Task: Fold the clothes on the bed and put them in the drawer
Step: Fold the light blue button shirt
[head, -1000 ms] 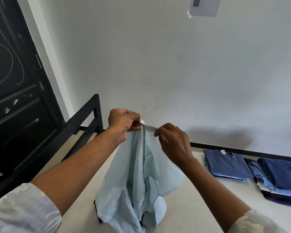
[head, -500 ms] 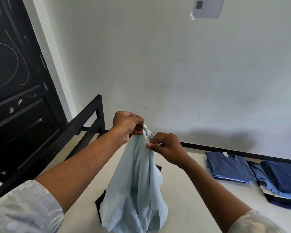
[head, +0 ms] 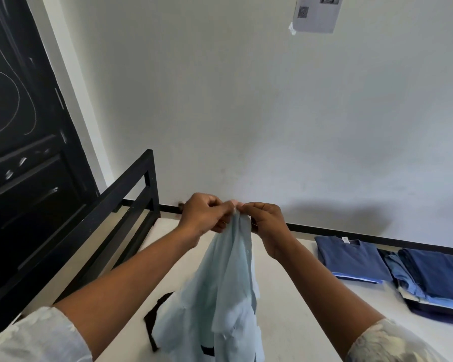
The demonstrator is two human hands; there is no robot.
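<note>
Light blue shirt (head: 228, 291) hangs long axis vertical, top pinched by left hand (head: 203, 216) and right hand (head: 266, 226); hands now touching, previously apart.

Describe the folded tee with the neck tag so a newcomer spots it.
On the bed, look right, by the wall. The tee is the left folded pile, beside a taller stack; only it shows a white neck tag.

both hands, left hand (head: 203, 216) and right hand (head: 267, 226), pinch the pale blue shirt (head: 220, 296) over the bed (head: 293, 309).
</note>
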